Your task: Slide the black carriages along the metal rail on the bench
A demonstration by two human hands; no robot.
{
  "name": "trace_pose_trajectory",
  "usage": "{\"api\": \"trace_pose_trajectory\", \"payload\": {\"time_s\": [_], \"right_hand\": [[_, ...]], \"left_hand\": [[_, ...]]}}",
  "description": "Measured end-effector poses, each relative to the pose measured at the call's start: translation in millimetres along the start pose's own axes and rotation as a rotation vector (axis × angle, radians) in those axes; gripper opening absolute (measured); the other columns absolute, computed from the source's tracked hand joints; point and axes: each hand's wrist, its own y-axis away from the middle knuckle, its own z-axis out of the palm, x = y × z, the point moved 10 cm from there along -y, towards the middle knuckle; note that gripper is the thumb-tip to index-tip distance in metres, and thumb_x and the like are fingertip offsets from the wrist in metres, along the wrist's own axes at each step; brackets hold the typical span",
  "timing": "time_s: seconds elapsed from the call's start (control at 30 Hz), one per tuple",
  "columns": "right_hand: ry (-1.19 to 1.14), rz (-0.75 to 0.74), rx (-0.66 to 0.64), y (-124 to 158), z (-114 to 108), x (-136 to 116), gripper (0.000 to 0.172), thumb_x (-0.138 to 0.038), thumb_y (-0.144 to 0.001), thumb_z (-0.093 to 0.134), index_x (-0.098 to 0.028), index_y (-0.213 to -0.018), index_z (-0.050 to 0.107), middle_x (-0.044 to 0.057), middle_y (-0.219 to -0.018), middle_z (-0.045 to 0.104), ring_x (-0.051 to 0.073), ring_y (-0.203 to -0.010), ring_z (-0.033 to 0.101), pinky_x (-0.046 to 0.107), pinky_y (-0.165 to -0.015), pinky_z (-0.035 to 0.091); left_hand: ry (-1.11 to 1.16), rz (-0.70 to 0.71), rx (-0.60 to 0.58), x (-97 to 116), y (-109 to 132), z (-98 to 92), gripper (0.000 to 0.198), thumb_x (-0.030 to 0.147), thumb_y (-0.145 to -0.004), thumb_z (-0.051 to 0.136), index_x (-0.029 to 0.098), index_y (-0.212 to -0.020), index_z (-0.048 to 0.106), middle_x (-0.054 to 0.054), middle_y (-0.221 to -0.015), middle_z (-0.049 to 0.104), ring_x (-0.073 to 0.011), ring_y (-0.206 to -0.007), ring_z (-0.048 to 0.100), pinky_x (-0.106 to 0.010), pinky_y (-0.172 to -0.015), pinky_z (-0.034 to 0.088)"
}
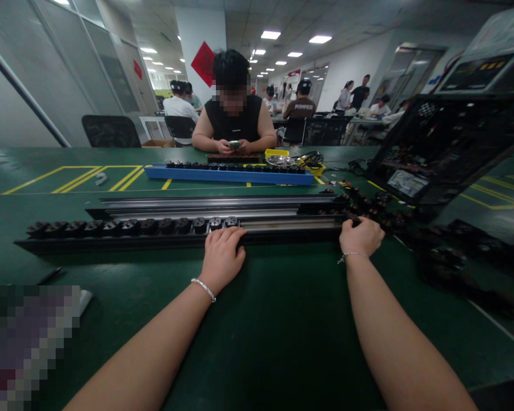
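A long black metal rail [282, 235] lies across the table before me. Black round parts [148, 226] with slotted tops stand in a row along its left half, and its right half shows a bare channel. My left hand [224, 251] grips the rail's near side by the last part in the row, with the fingertips over the edge. At the rail's right end, my right hand [363, 235] is closed around a small black part [354, 220], mostly hidden by the fingers. Behind the rail lie more long black and silver rails [214, 204].
Loose black parts [449, 251] are heaped at right, below a tilted black case [437, 148]. A blue rail [227, 174] filled with parts lies farther back, near a yellow tray [276, 153] and cables. A person [235, 120] sits opposite. A pixelated item [21, 348] occupies the lower left.
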Motion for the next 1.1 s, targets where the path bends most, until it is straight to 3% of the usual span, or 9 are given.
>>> {"api": "trace_pose_trajectory", "payload": {"time_s": [1.1], "right_hand": [[-0.031,0.049,0.033,-15.7,-1.9,22.1,0.034,-0.029,-0.074,0.048,-0.013,-0.099,0.064,0.015,-0.097,0.057,0.028,-0.096,0.049,0.043,-0.086,0.038]], "left_hand": [[0.013,-0.013,-0.007,-1.3,0.2,0.4,0.038,0.02,-0.079,0.049,0.027,-0.115,0.057,-0.002,-0.12,0.061,-0.0242,-0.112,0.048,-0.044,-0.099,0.032]]}}
